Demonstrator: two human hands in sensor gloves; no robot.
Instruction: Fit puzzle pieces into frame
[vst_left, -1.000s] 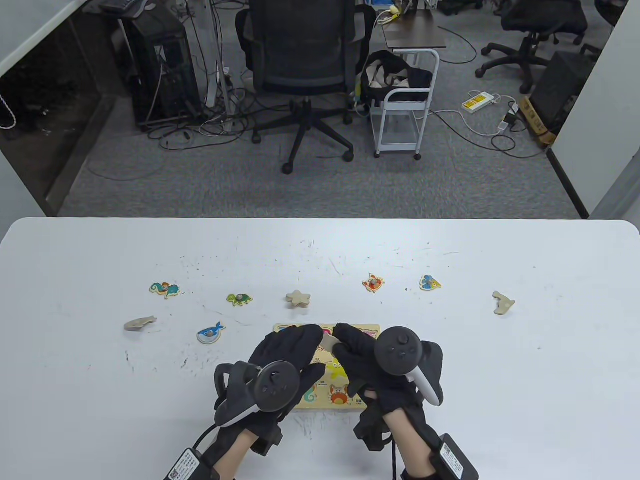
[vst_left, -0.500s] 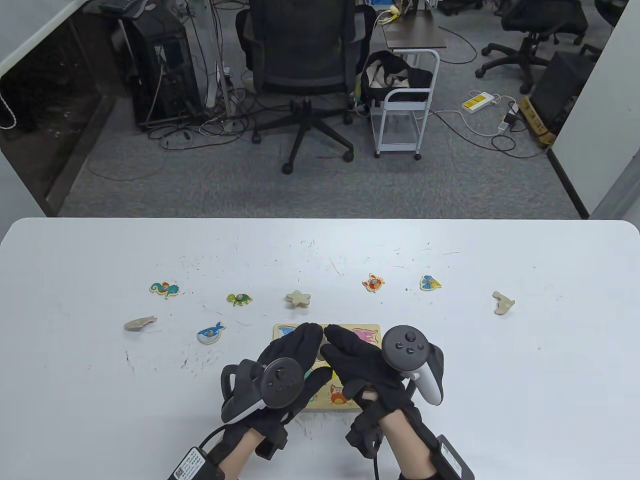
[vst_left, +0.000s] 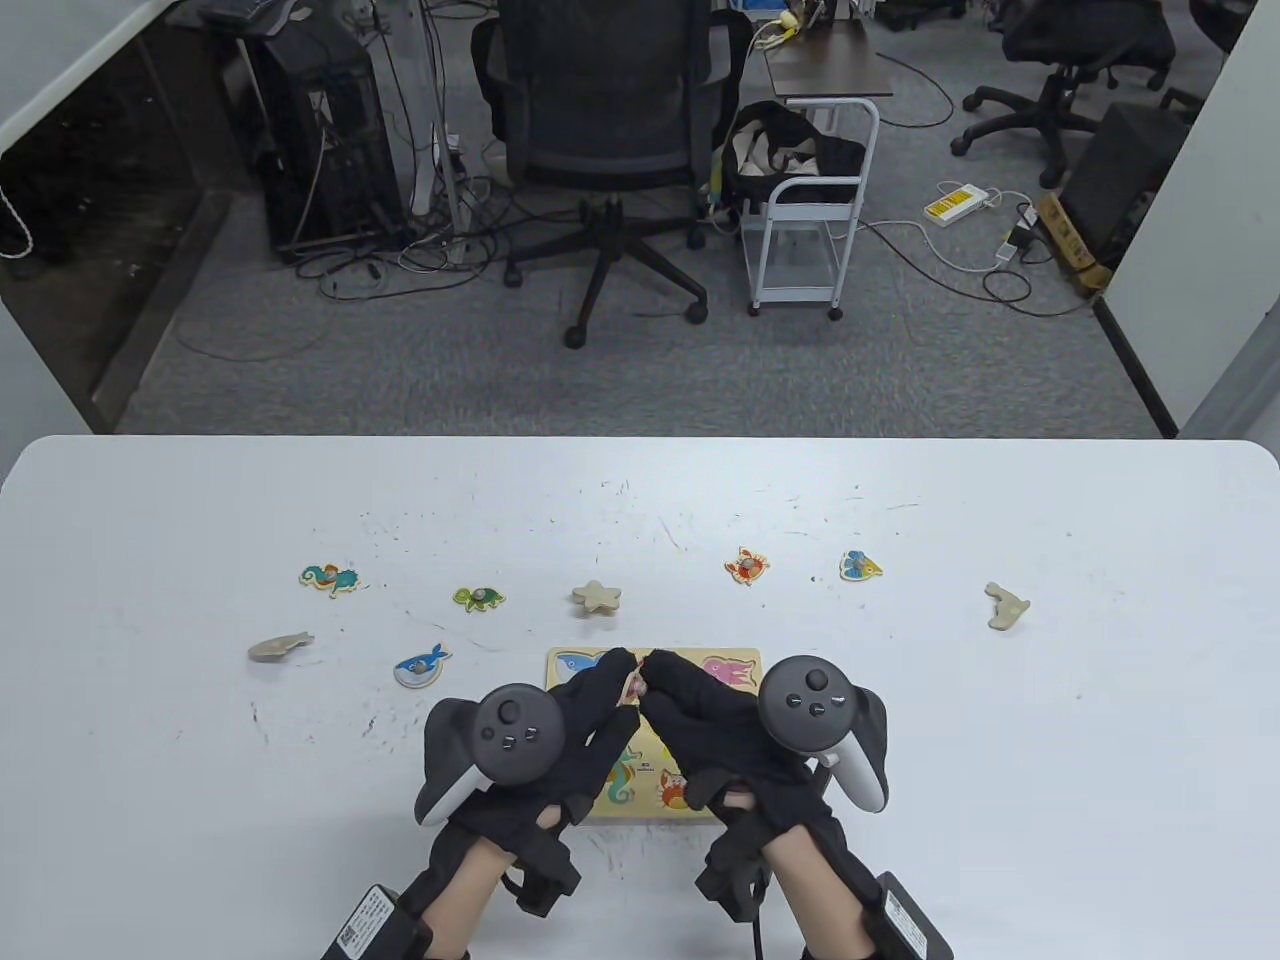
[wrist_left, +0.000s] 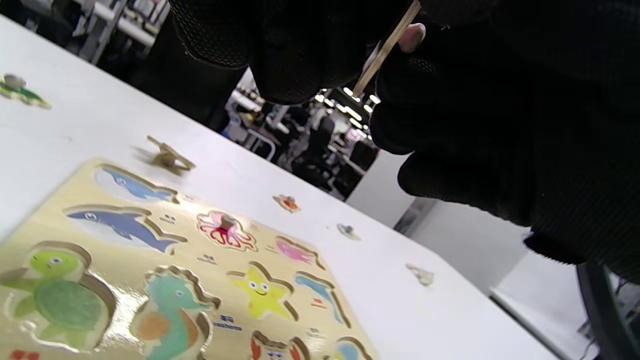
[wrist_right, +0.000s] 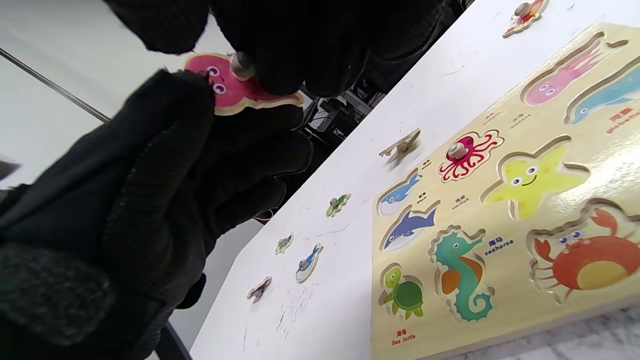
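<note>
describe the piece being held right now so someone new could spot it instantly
Start at the yellow wooden puzzle board near the white table's front edge. Above it the left hand and right hand meet fingertip to fingertip, pinching a pink jellyfish-shaped wooden piece. It alone is lifted; the other loose pieces lie on the table.

Loose pieces (vst_left: 598, 596) lie on the table (vst_left: 1000, 760) behind the frame (vst_left: 745, 655).

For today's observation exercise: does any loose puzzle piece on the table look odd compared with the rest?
Yes. Three lie plain-wood side up: the star, the piece at far left and the one at far right. The other loose pieces show painted faces, so these look flipped.
</note>
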